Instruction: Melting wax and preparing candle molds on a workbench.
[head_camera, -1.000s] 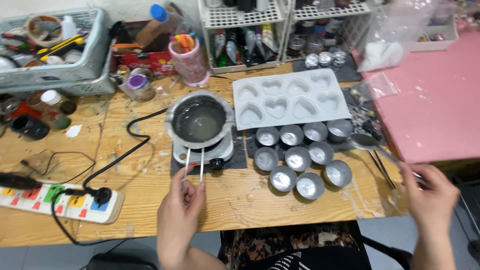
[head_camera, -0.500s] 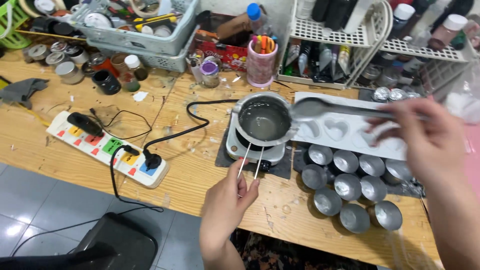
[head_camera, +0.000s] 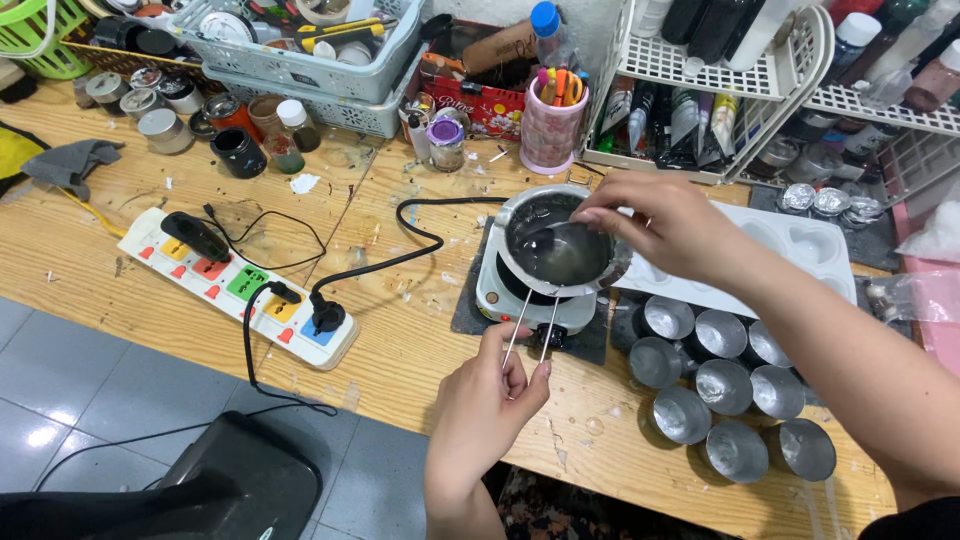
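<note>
While the left hand (head_camera: 487, 385) stays pinched on the two wire handles (head_camera: 530, 330) of the small metal pot (head_camera: 558, 243), just as it was a second ago, the right hand (head_camera: 665, 222) has come across from the far right and now sits over the pot with a spoon (head_camera: 545, 243) closed between its fingers. Half a second ago that spoon was held above the white mould tray (head_camera: 800, 245); now its bowl is down inside the pot, in the clear liquid there. To my eye this means the melted stuff is being stirred or scooped, with the left hand steadying the pot on the little white hot plate (head_camera: 500, 297), which rests on a dark mat (head_camera: 590, 340). Just right of the mat stands a cluster of round metal cups (head_camera: 730, 395), all of which look unfilled. Left of the pot a black cable (head_camera: 400, 255) runs to the power strip (head_camera: 235, 285) on the wooden table (head_camera: 400, 350). Farther back are a pink pen cup (head_camera: 553, 128), grey baskets (head_camera: 330, 60) and a white wire rack (head_camera: 730, 90) of bottles
</note>
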